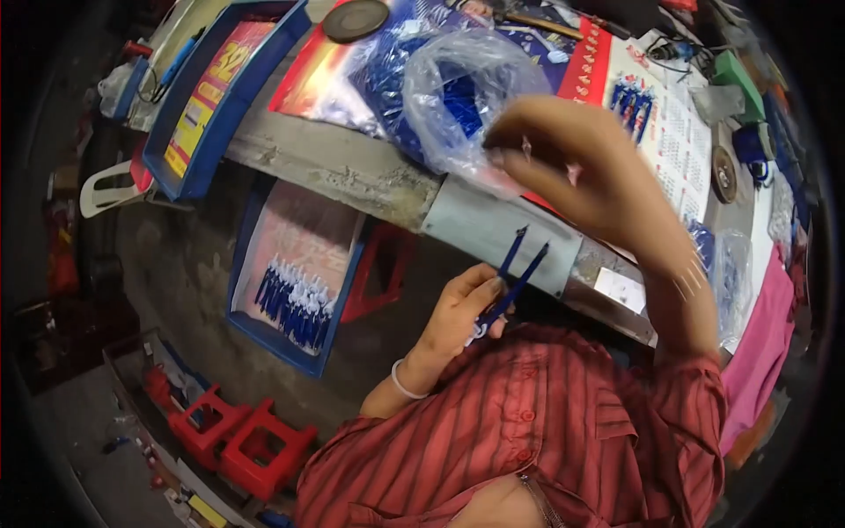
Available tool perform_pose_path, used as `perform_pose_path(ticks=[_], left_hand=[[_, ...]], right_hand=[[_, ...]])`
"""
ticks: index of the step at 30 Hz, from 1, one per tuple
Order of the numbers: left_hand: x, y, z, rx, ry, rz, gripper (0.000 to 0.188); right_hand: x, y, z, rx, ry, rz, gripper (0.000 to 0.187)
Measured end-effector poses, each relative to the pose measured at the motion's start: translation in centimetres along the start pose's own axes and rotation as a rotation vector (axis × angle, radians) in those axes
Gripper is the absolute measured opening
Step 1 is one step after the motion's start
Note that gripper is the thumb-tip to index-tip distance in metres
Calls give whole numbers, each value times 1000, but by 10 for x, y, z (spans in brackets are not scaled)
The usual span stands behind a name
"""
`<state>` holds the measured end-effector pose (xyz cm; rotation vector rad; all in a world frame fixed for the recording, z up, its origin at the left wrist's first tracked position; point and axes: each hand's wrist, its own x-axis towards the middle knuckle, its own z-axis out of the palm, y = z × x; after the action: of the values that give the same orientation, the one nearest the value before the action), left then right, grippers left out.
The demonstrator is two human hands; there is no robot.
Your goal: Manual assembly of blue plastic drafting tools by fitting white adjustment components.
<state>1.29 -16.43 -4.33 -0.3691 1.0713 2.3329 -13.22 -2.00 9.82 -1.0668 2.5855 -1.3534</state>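
Note:
My left hand (468, 304) is closed around two slim dark blue strips (526, 268). They point up and away from the fingers, and a small white piece (478, 332) shows at the lower side of the grip. Over the bench, my right hand (563, 158) is blurred, its fingers curved at the rim of a clear plastic bag (440, 75). Shiny blue pieces (462, 101) show inside that bag. Whether the right fingertips hold anything is not clear.
Below the bench edge, a blue tray (321, 356) holds many blue strips with white ends. Another blue tray (211, 167) stands at the left. Red stools (264, 453) are lower left. A grey plate (493, 233) covers the bench's front edge; a round metal disc (356, 19) lies at the back.

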Motion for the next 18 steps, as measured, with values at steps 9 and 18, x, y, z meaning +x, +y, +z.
perform_pose_path(ticks=[9,18], left_hand=[[-1,-17,3,119,-31,-22,11],[7,-9,9,137,-74,-29,16]], right_hand=[[53,139,67,-541,-62,221,19],[48,154,47,-8,19,249,17]])
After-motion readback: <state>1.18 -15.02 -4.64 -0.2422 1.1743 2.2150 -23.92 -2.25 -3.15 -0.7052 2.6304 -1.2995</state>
